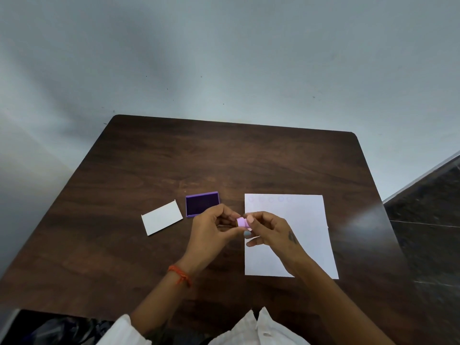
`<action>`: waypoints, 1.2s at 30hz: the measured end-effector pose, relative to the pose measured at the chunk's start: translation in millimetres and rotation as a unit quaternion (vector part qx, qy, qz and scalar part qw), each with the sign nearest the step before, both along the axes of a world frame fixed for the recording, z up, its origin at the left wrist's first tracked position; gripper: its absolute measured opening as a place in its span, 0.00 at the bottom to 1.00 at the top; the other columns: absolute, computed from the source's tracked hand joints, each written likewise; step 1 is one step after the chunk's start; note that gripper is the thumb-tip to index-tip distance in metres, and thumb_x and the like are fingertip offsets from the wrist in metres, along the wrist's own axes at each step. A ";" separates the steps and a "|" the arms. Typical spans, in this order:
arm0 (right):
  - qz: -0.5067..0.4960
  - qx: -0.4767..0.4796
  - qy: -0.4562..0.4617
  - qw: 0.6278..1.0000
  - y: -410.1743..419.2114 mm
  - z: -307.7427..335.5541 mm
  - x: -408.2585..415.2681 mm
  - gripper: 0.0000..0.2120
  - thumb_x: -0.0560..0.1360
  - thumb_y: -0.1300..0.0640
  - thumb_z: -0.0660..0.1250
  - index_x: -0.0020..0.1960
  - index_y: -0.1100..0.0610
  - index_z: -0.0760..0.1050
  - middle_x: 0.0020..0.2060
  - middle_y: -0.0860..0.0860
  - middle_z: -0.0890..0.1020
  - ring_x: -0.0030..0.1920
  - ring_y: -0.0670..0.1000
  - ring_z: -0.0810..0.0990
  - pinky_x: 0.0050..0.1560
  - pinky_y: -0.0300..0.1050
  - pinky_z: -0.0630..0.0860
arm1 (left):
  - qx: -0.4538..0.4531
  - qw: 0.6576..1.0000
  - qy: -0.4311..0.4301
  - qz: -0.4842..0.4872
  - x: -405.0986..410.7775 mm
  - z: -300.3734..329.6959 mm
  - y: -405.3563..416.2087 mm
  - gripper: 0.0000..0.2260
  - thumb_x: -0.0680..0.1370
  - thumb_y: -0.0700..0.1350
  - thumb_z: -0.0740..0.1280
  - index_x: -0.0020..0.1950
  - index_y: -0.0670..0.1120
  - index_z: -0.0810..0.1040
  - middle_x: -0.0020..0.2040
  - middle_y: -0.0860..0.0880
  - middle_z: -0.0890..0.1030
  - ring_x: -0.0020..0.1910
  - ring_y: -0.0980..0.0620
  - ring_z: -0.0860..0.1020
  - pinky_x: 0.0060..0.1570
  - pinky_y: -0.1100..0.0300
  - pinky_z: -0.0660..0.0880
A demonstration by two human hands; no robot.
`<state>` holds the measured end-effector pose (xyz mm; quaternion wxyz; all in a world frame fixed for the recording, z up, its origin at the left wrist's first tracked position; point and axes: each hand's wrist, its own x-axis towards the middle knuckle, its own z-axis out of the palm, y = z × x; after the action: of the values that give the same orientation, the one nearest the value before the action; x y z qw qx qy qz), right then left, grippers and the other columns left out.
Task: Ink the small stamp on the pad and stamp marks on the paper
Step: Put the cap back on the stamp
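The small stamp point(241, 222), a short lilac cylinder, was held above the table point(273, 158), pinched between both hands just off the left edge of the paper point(306, 220). The left hand point(211, 230) closed its fingertips on the stamp's left end and the right hand point(270, 230) closed on its right end, so the stamp's axis lay roughly sideways rather than pointing down; which end carried the printing face could not be told.

Past the left hand, the ink pad point(202, 203) lay open on the table, its dark surface bare, with the left hand's knuckles crossing its near edge. The pad sat up and to the left of the stamp, nearer the left hand; the paper spread under and beyond the right hand. Inking would probably call for turning the stamp face down and carrying it leftward.

A white card point(161, 217) lay left of the pad. Faint round marks point(270, 199) ran along the paper's far edge.
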<state>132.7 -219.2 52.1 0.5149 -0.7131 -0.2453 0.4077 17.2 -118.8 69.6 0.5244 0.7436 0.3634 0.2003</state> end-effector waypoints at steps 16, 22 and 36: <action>0.006 0.018 -0.001 1.000 4.2 -1.2 0.9 0.10 0.72 0.51 0.67 0.53 0.50 0.76 0.48 0.52 0.82 0.43 0.51 0.84 0.43 0.41 0.82 | -0.020 1.000 -0.004 0.004 0.3 -0.2 3.3 0.08 0.66 0.46 0.76 0.40 0.49 0.79 0.39 0.52 0.83 0.38 0.56 0.81 0.38 0.72 0.77; 0.006 0.023 0.014 1.000 4.4 0.5 2.8 0.03 0.73 0.54 0.67 0.43 0.50 0.79 0.35 0.47 0.84 0.35 0.48 0.84 0.38 0.35 0.81 | 0.004 1.000 0.014 -0.011 -2.6 -4.3 4.3 0.09 0.66 0.45 0.76 0.41 0.48 0.79 0.40 0.50 0.83 0.40 0.53 0.81 0.41 0.66 0.78; 0.009 0.024 0.020 0.999 5.5 -1.1 2.0 0.06 0.72 0.54 0.68 0.47 0.55 0.80 0.40 0.52 0.84 0.38 0.50 0.84 0.43 0.39 0.82 | 0.026 1.000 0.008 -0.016 -5.6 -8.2 8.2 0.09 0.66 0.46 0.76 0.41 0.49 0.79 0.39 0.51 0.83 0.39 0.55 0.80 0.39 0.70 0.77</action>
<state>134.8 -213.6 51.0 0.5326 -0.6901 -0.2514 0.4206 11.6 -110.7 61.3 0.5051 0.7642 0.3503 0.1954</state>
